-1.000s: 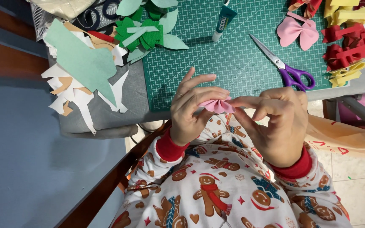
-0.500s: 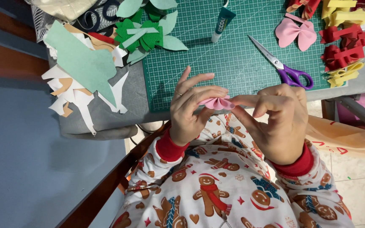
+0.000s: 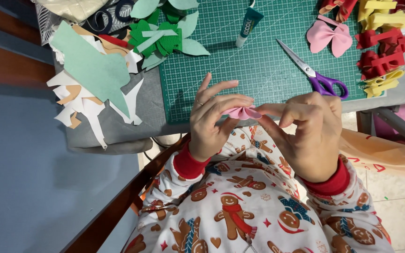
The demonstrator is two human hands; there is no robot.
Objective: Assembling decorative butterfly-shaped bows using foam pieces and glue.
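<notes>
A small pink felt piece (image 3: 243, 112), pinched into folds, is held between both hands just in front of the table's near edge. My left hand (image 3: 212, 119) grips its left side with thumb and fingers, one finger lifted. My right hand (image 3: 308, 129) pinches its right end between thumb and forefinger. Both sleeves have red cuffs and a gingerbread print. Behind the hands lies a green cutting mat (image 3: 268, 51).
On the mat lie purple-handled scissors (image 3: 317, 75), a glue tube (image 3: 247, 23), a finished pink bow (image 3: 329, 37) and green felt leaves (image 3: 162, 37). Red and yellow felt bows (image 3: 383, 42) are piled at the right. Paper and felt scraps (image 3: 87, 79) cover the left.
Hardly anything differs; the hands keep pinching the pink piece in the same place, with slight finger shifts.
</notes>
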